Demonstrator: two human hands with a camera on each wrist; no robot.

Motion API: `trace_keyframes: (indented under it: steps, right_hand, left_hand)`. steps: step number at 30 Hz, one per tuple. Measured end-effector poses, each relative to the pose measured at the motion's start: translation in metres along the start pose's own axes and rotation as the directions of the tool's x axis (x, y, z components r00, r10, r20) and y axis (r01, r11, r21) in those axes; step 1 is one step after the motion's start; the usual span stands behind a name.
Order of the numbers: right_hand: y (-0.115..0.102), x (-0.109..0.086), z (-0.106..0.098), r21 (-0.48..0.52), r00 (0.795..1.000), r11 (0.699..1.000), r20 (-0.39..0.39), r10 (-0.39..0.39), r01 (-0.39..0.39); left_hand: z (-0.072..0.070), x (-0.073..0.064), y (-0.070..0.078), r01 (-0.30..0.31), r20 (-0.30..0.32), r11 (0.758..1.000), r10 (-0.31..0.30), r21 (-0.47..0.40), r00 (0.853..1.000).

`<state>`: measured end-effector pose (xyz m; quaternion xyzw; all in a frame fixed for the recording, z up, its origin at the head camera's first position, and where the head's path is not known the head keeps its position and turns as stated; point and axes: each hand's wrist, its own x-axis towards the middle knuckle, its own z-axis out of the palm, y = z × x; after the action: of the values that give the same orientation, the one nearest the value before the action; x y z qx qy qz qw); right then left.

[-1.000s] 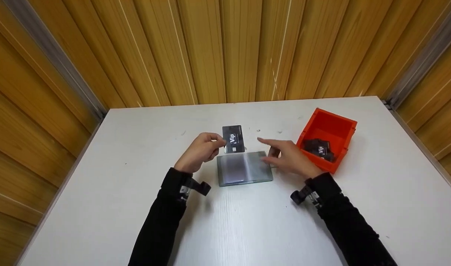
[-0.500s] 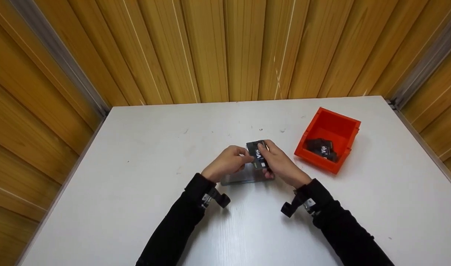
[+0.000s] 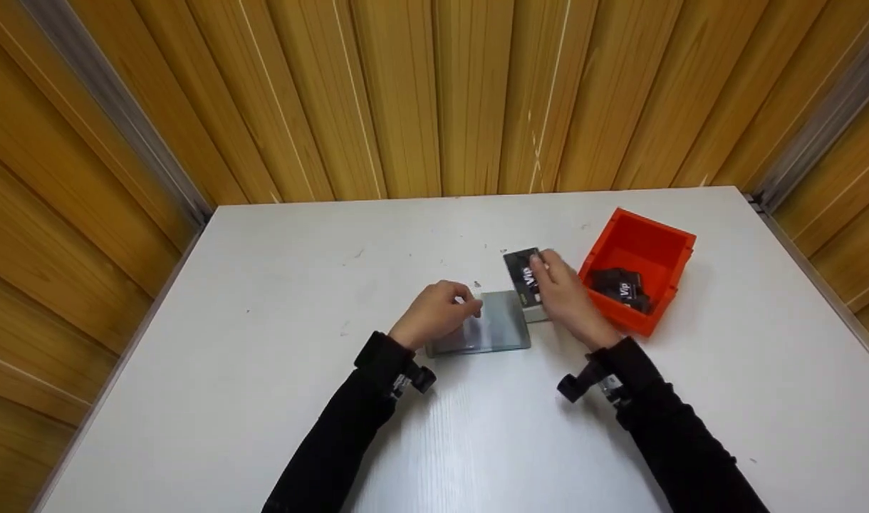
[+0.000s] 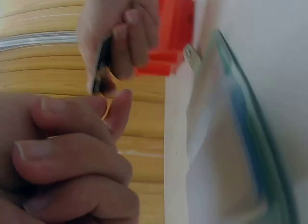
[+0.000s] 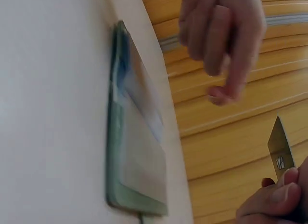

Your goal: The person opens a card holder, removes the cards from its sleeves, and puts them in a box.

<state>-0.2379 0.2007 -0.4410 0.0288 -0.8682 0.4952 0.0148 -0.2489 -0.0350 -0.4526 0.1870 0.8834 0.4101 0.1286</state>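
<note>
My right hand (image 3: 566, 296) grips a black card (image 3: 521, 274) printed "Vip", thumb on its face, above the right edge of a card holder. This card holder (image 3: 502, 324) lies on the table, with clear plastic sleeves and a greenish rim. A snap tab (image 4: 192, 58) sticks out from it in the left wrist view. My left hand (image 3: 438, 313) hovers over the holder's left part, fingers curled and index fingertip near the thumb, with nothing seen between them. In the right wrist view the held card (image 5: 279, 144) stands up edgewise from the right fingers.
An orange-red bin (image 3: 637, 242) stands right of my right hand, with several black cards (image 3: 620, 286) inside. The white table (image 3: 299, 263) meets wood-patterned panels (image 3: 406, 92) behind it.
The card passed from my left hand to my right, which carried it right and away from the left hand. My left hand moved right over the holder and let the card go.
</note>
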Motion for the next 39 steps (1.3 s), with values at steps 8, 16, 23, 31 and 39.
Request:
trace_keyframes:
  steps: [8, 16, 23, 31, 39]
  right_hand:
    - [0.016, 0.002, -0.097, -0.324, 0.912, 0.942, -0.406, -0.052, -0.090]
    - [0.055, 0.006, -0.104, -0.590, 0.869, 0.792, -0.463, -0.176, -0.154]
    - [0.066, 0.008, -0.096, -0.770, 0.923, 0.633, -0.299, -0.243, -0.083]
    - [0.065, 0.008, -0.096, -0.839, 0.960, 0.541, -0.201, -0.193, -0.067]
    - [0.062, 0.008, -0.096, -0.841, 0.975, 0.530, -0.193, -0.106, -0.109]
  left_hand:
    - [0.002, 0.003, -0.012, 0.097, -0.073, 0.908, -0.074, 0.407, 0.995]
    - [0.003, 0.002, -0.012, 0.092, -0.023, 0.900, -0.090, 0.426, 0.996]
    - [0.003, 0.003, -0.015, 0.083, -0.010, 0.907, -0.086, 0.413, 0.996]
    - [0.002, 0.003, -0.018, 0.081, -0.005, 0.910, -0.087, 0.408, 0.996]
    - [0.001, 0.001, -0.018, 0.078, -0.006, 0.916, -0.082, 0.394, 0.997]
